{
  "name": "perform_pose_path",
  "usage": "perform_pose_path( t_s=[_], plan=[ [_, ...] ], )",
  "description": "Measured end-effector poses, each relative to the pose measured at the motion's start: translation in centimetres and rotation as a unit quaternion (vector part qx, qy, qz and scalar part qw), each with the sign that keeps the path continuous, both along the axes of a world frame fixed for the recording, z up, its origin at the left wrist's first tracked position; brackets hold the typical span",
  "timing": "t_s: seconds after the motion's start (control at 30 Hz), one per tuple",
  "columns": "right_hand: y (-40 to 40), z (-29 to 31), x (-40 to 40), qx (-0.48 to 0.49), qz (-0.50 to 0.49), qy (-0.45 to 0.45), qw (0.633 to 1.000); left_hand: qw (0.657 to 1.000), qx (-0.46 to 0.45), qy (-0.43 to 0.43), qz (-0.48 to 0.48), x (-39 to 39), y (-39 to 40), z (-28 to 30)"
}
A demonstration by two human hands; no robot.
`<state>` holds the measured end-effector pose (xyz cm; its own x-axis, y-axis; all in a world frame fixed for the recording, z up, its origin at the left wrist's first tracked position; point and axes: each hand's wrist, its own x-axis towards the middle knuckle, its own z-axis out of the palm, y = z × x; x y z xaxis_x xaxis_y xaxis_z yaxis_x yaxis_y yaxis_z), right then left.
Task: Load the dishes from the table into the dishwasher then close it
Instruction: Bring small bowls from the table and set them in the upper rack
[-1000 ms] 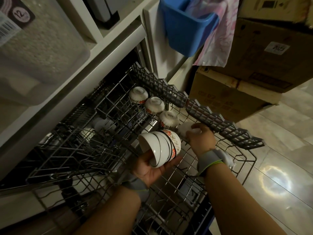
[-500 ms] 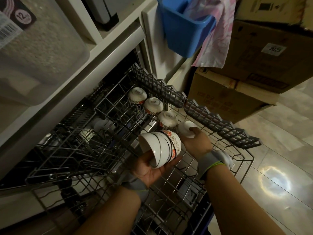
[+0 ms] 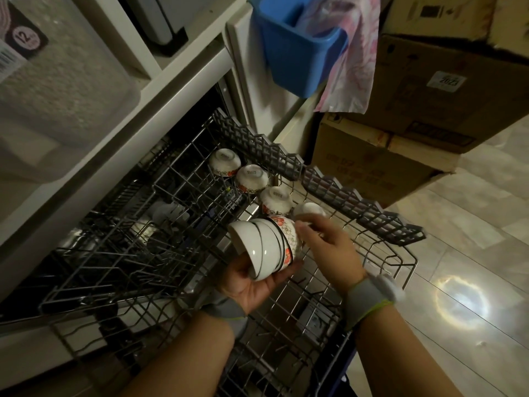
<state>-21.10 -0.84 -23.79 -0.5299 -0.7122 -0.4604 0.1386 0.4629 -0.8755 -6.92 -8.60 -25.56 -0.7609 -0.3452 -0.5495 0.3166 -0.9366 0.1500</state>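
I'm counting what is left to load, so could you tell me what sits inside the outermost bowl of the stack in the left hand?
More bowls nest inside the floral bowl; their rims show, but the exact count stays hidden.

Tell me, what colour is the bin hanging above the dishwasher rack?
The bin is bright blue, seen in the head view.

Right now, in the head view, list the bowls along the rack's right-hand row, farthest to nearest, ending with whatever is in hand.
First upside-down bowl → second upside-down bowl → third upside-down bowl → fourth bowl by the right hand → nested stack of bowls gripped by the left hand.
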Motion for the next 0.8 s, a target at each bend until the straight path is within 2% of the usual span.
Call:
perform_pose_path(
  t_s=[0.03, 0.07, 0.1, 0.23, 0.3, 0.37, 0.63, 0.8],
  plan=[
    [0.7, 0.5, 0.1, -0.052, 0.029, -0.138, 0.989, 1.0, -0.006, 0.02, -0.007, -0.2, -0.1, 0.3],
    [1.4, 0.4, 0.1, -0.093, 0.052, -0.229, 0.968, 0.999, -0.014, 0.041, -0.02, -0.4, -0.1, 0.5],
    [2.2, 0.0, -0.2, -0.113, 0.073, -0.262, 0.956, 0.998, -0.021, 0.047, -0.034, -0.5, 0.2, 0.4],
    [3.7, -0.2, -1.0, -0.094, 0.066, -0.163, 0.98, 0.995, -0.045, 0.062, -0.063, -1.0, 1.0, 0.2],
    [4.1, 0.0, -0.7, -0.077, 0.07, -0.057, 0.993, 0.998, -0.046, 0.016, -0.05, -1.2, 1.3, 0.0],
    [4.5, 0.1, -0.4, -0.07, 0.058, -0.003, 0.996, 0.999, -0.033, 0.011, -0.042, -1.5, 1.7, -0.1],
    [5.6, 0.9, 0.0, -0.122, -0.035, 0.016, 0.992, 0.998, -0.03, 0.038, -0.051, -2.8, 2.2, 0.6],
    [6.2, 1.3, -0.2, -0.129, -0.051, 0.053, 0.989, 0.995, -0.052, 0.039, -0.076, -3.7, 2.4, 0.7]
  ],
)
